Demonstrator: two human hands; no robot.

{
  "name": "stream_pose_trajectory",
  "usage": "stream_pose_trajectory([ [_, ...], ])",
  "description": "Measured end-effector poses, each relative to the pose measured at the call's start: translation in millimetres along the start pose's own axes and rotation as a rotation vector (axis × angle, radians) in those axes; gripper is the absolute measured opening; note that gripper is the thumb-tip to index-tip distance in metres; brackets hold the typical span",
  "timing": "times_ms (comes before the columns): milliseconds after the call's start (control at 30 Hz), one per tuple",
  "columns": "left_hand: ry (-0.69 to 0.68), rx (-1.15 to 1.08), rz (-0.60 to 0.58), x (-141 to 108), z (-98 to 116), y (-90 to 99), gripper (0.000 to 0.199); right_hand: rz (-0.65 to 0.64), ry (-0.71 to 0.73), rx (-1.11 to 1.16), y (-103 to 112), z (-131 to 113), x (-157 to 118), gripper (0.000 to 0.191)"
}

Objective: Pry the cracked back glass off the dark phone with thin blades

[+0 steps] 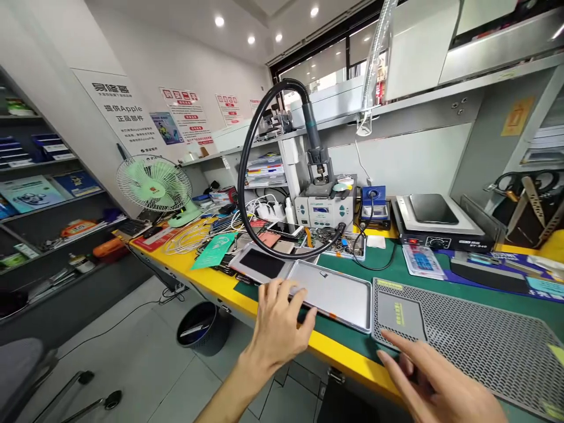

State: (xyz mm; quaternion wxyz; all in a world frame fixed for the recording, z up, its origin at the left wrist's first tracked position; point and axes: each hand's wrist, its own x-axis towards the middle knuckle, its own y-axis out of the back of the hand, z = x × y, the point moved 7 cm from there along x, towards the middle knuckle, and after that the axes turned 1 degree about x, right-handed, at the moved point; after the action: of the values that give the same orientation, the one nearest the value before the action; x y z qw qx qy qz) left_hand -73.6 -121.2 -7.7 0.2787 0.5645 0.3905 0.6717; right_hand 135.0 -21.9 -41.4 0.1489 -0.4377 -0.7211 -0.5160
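My left hand [284,320] reaches over the front edge of the bench, fingers loosely bent and apart, at the near left corner of a shallow silver metal shell [339,296]. Whether the fingertips touch it I cannot tell. A small dark piece [324,274] lies inside the shell. To the left is a light panel with a dark rectangle [263,262]. My right hand [436,376] hovers low on the right, index finger and thumb stretched out and apart, other fingers partly hidden. It is nearest to a grey perforated mat [476,329]; nothing shows between its fingers.
A hot-air station [324,208] stands behind, its thick black hose [243,164] arching over the bench. Right of it sits a heating plate [440,220]. Cables [189,238] and a green fan [152,185] occupy the left. A black bin [205,329] stands on the floor.
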Motion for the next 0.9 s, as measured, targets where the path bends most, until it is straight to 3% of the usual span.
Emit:
stream_pose_trajectory([
  [133,0.098,0.005,0.035,-8.9,-21.4,-2.4,0.026,-0.058,0.112,-0.317,-18.1,-12.5,15.1,0.04],
  [267,0.108,-0.042,0.047,-9.4,-27.9,-7.9,0.03,-0.093,0.135,-0.457,-30.0,-13.8,22.8,0.047],
  [900,0.121,-0.065,0.071,-19.9,-32.2,-3.3,0.026,-0.025,0.109,-0.303,-21.2,-12.7,14.1,0.041],
])
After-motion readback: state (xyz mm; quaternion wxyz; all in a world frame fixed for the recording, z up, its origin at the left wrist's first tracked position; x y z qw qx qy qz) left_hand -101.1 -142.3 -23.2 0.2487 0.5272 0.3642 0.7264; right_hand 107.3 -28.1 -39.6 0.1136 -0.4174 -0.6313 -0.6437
